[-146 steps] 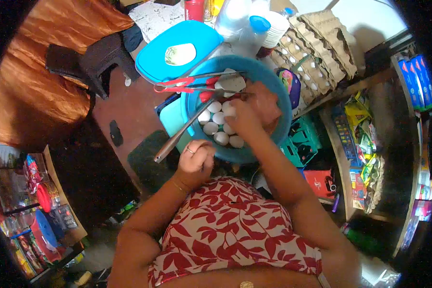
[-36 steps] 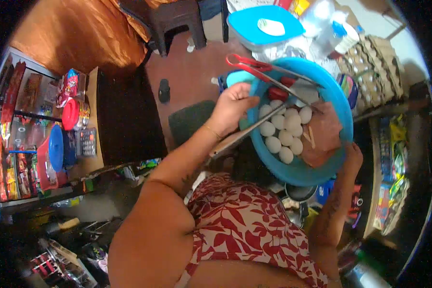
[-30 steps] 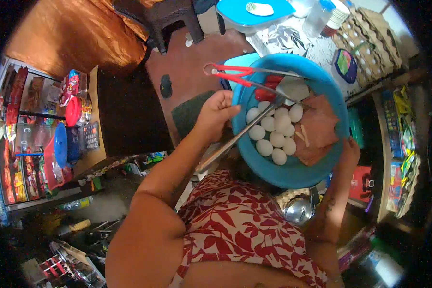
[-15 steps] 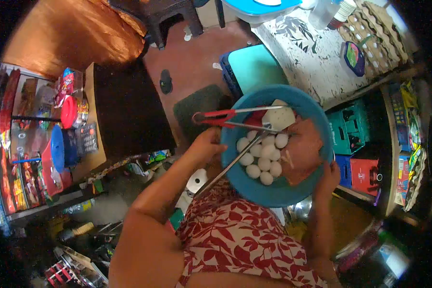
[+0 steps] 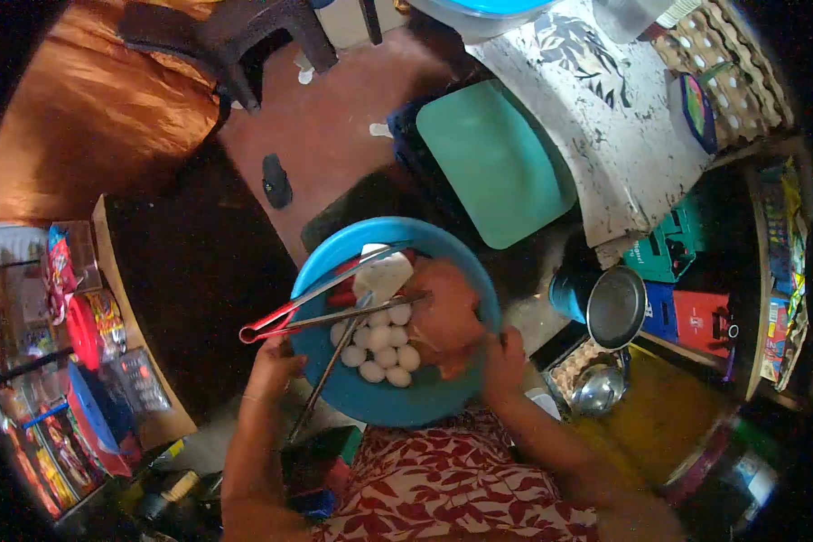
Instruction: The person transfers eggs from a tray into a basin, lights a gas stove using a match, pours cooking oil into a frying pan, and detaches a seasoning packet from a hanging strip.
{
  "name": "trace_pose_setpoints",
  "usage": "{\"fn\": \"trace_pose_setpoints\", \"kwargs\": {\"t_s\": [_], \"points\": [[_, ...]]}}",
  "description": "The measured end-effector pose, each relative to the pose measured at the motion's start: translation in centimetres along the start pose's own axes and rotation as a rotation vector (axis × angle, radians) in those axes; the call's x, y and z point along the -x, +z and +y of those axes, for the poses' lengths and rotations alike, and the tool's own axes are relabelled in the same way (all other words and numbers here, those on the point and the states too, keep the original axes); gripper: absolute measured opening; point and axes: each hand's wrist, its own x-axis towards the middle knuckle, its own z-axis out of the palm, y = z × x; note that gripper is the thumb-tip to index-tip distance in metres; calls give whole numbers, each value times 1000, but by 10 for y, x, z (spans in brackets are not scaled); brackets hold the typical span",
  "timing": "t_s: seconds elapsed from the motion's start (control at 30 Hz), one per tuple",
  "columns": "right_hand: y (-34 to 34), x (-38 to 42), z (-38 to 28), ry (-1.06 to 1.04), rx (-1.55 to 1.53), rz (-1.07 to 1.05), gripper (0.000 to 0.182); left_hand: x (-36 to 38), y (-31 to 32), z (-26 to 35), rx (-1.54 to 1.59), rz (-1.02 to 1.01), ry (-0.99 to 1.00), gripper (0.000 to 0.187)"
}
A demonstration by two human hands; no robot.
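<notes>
Blue plastic basin [image 5: 405, 411], held just in front of a red-and-cream leaf-print garment [image 5: 443, 479]. The left hand [image 5: 275, 366] is clamped on the basin's left rim; the right hand [image 5: 504, 363] is clamped on its right rim. At least 10 white eggs [image 5: 386, 357] cluster in the near-left part of the basin. A long metal-handled utensil [image 5: 322, 381] slopes over the near-left rim, while red-handled tongs [image 5: 334, 315], their 2 arms spread, cross the far-left rim. Pinkish-orange, meat-like pieces [image 5: 447, 312] occupy the right side; beside them, farther back, lies a whitish block [image 5: 384, 274] and a partly hidden red item [image 5: 343, 294].

To the right, well apart from the basin, a round black frying pan [image 5: 616, 307] stands tilted near a shiny metal vessel [image 5: 598, 388]. Beyond the basin are a pale-green plastic lid [image 5: 492, 167] and a dark sandal [image 5: 277, 181] on the reddish floor [image 5: 334, 122]. At upper right, a worn white tabletop [image 5: 596, 135] bears cardboard egg trays [image 5: 727, 86]; at upper left, a dark stool [image 5: 266, 32] stands near an orange curtain [image 5: 81, 117].
</notes>
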Motion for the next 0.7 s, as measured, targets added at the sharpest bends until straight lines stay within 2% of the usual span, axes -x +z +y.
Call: {"fn": "trace_pose_setpoints", "kwargs": {"t_s": [0.07, 0.13, 0.2, 0.27, 0.3, 0.33, 0.37, 0.4, 0.43, 0.47, 0.5, 0.57, 0.6, 0.67, 0.7], "points": [[48, -12, 35, -161, -56, -15, 26, -25, -14, -30, 28, 21, -45, 55], [86, -34, 67, -100, 40, -83, 29, -50, -14, -40, 55, 47, -91, 53], [123, -57, 93, -41, 132, -154, 31, -78, -1, -36, -149, 160, -202, 53], [152, -83, 119, 32, 221, -265, 47, -161, -2, -144, 239, 128, -82, 54], [165, -101, 137, 40, 230, -270, 47, -189, 5, -168, 95, 188, 85, 57], [177, -121, 158, 125, 120, -404, 51, -207, 11, -181, -48, 243, 251, 60], [190, -139, 176, 212, 8, -533, 55, -218, 17, -176, -43, 234, 240, 60], [203, -155, 191, 224, 19, -531, 55, -228, 25, -156, -161, 223, 135, 64], [215, -171, 205, 166, 203, -538, 47, -244, 32, -146, -281, 208, 31, 68], [227, -185, 219, 107, 385, -547, 40, -273, 38, -159, -279, 195, 21, 68], [239, -200, 233, 119, 393, -547, 40, -310, 41, -182, -118, 240, 62, 64], [263, -225, 264, -17, 294, -487, 39, -351, 51, -198, 42, 276, 85, 60], [276, -243, 290, -6, 299, -492, 39, -361, 53, -192, -191, 286, 127, 57], [292, -273, 347, 16, 298, -581, 38, -400, 62, -206, -427, 279, 156, 55], [298, -275, 355, 31, 301, -588, 38, -418, 63, -209, -490, 284, 159, 53]]}}
